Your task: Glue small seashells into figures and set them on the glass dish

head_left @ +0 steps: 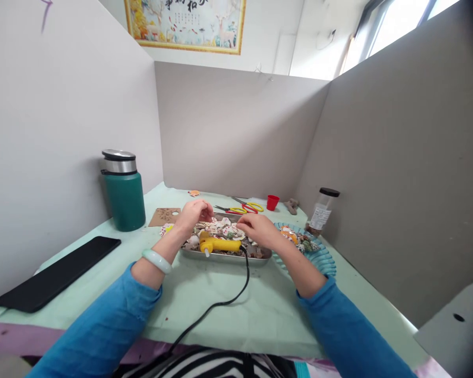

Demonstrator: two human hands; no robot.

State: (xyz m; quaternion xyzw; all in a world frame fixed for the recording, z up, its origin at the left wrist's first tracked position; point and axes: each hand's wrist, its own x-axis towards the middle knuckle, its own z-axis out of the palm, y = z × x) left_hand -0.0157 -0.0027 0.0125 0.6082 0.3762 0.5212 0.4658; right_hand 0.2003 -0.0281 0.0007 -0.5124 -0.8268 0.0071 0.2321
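Observation:
A metal tray [189, 254] full of shells [224, 227] lies in front of me. My left hand [195, 214], a pale bangle on its wrist, is over the tray's left side with fingers curled in to the thumb; whatever they hold is hidden. Across from it, my right hand [259, 230] reaches to the shells with thumb and fingers pinched, and I cannot make out what is between them. Lying across the tray's near edge is a yellow hot glue gun [223, 245], its black cord running toward me. Neither hand touches the glue gun.
Right of the tray stands a blue dish [326, 260] of shells, with a black-lidded jar [322, 212] behind it. Scissors [249, 206] and a red cup [273, 202] are beyond the tray. At left are a green bottle [124, 197], a brown card [163, 216] and a black pad [59, 273]. Partitions surround the table.

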